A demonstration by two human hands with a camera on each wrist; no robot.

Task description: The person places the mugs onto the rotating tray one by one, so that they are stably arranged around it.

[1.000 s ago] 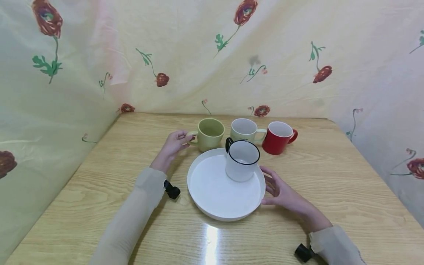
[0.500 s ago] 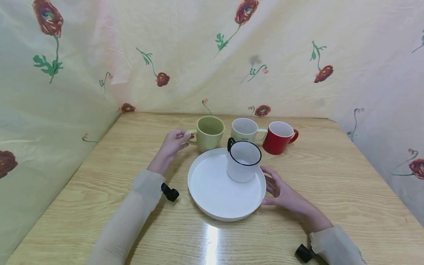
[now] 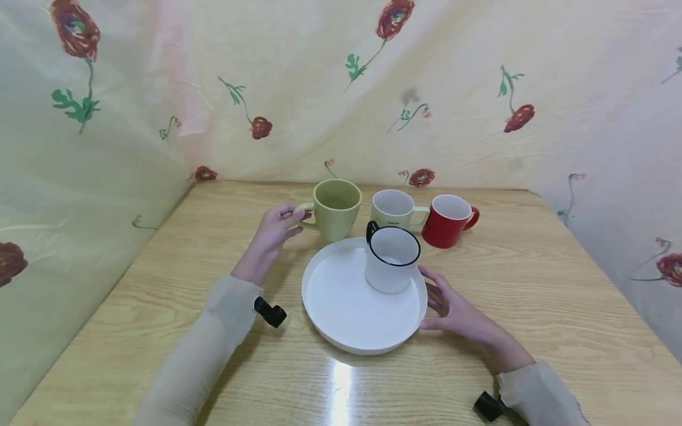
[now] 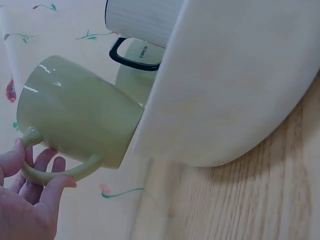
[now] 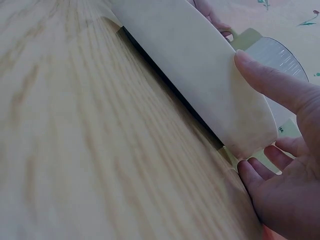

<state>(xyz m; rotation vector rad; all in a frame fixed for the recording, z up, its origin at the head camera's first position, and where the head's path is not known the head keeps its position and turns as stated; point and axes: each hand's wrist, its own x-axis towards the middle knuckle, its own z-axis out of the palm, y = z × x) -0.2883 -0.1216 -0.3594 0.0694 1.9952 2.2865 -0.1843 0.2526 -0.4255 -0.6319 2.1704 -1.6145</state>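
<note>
1 short line of small dark lettering (image 3: 392, 224) stands on the front of the pale green mug (image 3: 383, 215). In the head view it is too small to read; in the left wrist view, C and O seem to show, the whole word unclear.

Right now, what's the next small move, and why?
Probably ease the glossy green mug over the round white tray: the left grip holds the mug by its handle beside the tray, whose left side is bare, and the right grip touches the tray's right edge.
</note>
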